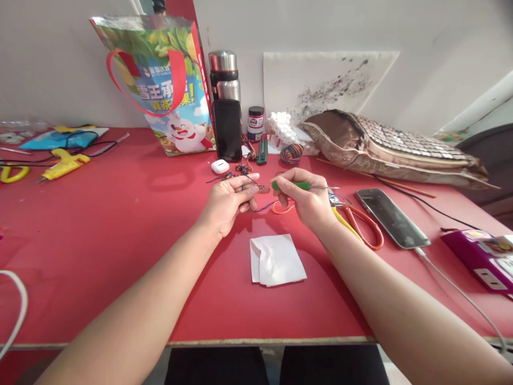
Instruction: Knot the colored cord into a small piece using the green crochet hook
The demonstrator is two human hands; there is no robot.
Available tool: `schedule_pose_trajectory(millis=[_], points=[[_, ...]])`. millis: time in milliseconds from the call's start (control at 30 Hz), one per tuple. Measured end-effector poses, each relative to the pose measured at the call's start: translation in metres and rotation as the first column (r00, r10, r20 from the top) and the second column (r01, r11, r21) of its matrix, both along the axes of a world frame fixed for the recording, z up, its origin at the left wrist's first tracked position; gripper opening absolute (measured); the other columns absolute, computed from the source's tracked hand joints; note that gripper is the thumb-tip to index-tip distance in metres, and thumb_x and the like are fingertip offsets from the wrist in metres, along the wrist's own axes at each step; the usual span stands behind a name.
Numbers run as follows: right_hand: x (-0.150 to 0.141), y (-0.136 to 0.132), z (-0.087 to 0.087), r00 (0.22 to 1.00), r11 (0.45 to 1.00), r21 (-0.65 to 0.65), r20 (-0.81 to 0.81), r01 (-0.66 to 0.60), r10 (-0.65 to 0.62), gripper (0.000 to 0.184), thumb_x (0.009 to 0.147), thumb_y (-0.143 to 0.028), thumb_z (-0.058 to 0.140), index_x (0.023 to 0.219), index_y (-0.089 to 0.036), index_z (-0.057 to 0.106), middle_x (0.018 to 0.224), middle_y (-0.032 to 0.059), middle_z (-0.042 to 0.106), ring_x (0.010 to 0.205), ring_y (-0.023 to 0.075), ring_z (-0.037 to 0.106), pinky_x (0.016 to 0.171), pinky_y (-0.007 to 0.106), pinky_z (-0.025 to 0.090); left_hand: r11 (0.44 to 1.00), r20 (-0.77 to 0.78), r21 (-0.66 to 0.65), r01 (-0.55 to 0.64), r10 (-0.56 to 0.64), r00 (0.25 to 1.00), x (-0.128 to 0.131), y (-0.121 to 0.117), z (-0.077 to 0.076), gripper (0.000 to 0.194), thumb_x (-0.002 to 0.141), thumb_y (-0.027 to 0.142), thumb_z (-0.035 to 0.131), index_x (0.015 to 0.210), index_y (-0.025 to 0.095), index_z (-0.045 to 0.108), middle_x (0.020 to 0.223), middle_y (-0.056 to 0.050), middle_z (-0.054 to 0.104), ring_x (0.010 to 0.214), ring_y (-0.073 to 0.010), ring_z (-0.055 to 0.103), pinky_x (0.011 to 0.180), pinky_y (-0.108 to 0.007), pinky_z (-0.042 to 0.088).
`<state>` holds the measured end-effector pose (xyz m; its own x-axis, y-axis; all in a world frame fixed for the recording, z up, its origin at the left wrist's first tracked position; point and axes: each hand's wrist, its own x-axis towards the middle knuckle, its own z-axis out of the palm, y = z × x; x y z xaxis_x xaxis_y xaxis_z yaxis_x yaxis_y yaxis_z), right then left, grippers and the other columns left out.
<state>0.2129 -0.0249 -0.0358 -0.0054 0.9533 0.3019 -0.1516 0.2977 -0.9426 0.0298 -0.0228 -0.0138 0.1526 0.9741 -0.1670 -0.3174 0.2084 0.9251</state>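
Note:
My left hand (230,204) is closed, pinching a small piece of multicoloured yarn work (250,187) between thumb and fingers; the fingers partly hide it. Close by on the right, my right hand (302,197) is wrapped round a green-handled crochet hook (302,185). A thin metal shaft sticks out of that hand to the right, and the green end points left toward the yarn. Loose blue and orange yarn (282,207) trails on the table below the hands. Behind them lies a ball of multicoloured yarn (292,153).
On the red table (120,256) a folded white paper (277,260) lies in front of my hands. Orange-and-yellow-handled pliers (364,227) and a phone (393,218) lie right. A black phone (228,131) stands against a flask (223,69) behind. A yellow glue gun (64,164) lies left.

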Motion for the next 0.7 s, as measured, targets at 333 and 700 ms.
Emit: schedule_pose_trajectory(millis=[333, 700], points=[[-0.0026, -0.0023, 0.0034, 1.0, 0.999, 0.033, 0.009, -0.012, 0.011, 0.023, 0.082, -0.035, 0.083, 0.068, -0.02, 0.072, 0.06, -0.0008, 0.066, 0.049, 0.0104, 0.054, 0.053, 0.028, 0.043, 1.0, 0.075, 0.014, -0.002, 0.0, 0.997, 0.0039, 0.0028, -0.0021, 0.023, 0.09, 0.034, 0.085, 0.086, 0.012, 0.083, 0.075, -0.009, 0.077, 0.059, -0.0119, 0.064, 0.055, -0.024, 0.041], [-0.0028, -0.0055, 0.006, 0.997, 0.998, 0.067, 0.082, 0.01, -0.015, 0.027, 0.084, -0.044, 0.083, 0.076, -0.02, 0.075, 0.062, -0.0011, 0.065, 0.053, 0.0112, 0.054, 0.052, 0.028, 0.047, 0.999, 0.063, -0.02, -0.044, 0.045, 0.997, 0.0033, 0.003, 0.0015, 0.014, 0.09, 0.005, 0.07, 0.092, 0.012, 0.082, 0.074, -0.006, 0.075, 0.05, -0.0104, 0.064, 0.045, -0.022, 0.032]])
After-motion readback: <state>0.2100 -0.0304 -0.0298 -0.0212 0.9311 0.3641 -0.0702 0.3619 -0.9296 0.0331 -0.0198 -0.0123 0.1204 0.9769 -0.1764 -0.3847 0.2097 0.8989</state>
